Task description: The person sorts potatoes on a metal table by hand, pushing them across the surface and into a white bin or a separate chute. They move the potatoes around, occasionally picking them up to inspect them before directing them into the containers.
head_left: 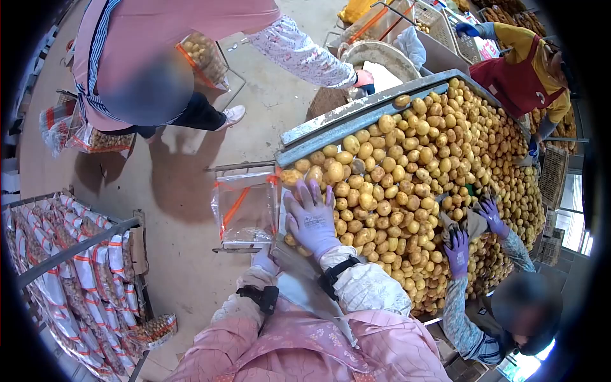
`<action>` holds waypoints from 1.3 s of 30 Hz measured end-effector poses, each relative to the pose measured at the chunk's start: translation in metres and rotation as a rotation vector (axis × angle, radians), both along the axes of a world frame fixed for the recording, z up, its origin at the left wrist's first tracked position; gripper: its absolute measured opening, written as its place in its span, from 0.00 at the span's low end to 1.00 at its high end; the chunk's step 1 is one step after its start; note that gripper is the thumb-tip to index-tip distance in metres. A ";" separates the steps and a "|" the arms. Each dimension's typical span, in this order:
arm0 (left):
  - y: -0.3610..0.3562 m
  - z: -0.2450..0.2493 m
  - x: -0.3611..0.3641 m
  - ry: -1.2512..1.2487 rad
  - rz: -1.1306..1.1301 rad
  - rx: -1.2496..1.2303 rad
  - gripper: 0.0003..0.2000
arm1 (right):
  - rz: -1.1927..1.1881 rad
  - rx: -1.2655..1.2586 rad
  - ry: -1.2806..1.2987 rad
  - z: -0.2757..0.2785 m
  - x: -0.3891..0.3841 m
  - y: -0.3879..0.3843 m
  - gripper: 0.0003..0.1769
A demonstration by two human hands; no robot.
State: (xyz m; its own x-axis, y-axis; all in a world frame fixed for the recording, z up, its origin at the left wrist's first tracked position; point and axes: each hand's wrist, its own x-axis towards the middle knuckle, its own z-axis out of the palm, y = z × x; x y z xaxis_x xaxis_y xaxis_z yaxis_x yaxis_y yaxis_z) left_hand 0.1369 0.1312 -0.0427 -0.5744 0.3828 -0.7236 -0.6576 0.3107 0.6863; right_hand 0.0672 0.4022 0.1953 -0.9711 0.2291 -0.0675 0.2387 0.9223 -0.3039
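Observation:
My right hand (312, 223), in a lilac glove, lies with fingers spread at the near left edge of a big heap of yellow-brown potatoes (401, 204). Its fingertips touch the potatoes at that corner. My left hand (265, 260), gloved alike, is lower and to the left, by the metal edge of the sorting table (299, 270). Its fingers are mostly hidden, so I cannot make out a grip. Just beyond it, a clear plastic bag (248, 213) with orange stripes hangs open on a metal frame (238, 167) beside the table.
Across the heap, a co-worker's gloved hands (457, 251) hold a brownish cloth or sack. A person in pink (184, 38) stands left, reaching toward a large tub (382, 57). Another wears a red apron (509, 73). Filled bags (76, 274) fill a rack at lower left.

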 end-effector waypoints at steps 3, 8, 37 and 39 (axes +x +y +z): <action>0.000 0.023 -0.002 0.332 -0.399 -0.286 0.12 | -0.002 0.006 0.021 -0.003 -0.001 0.001 0.29; -0.005 -0.003 0.007 -0.170 -0.050 -0.184 0.15 | -0.001 -0.018 0.006 -0.001 0.003 0.001 0.29; 0.130 0.131 -0.347 0.742 -1.178 -0.806 0.23 | -0.428 -0.096 -0.059 0.040 0.150 -0.020 0.22; 0.120 0.106 -0.355 0.724 -1.082 -0.685 0.22 | -0.490 -0.131 -0.068 0.040 0.164 -0.017 0.25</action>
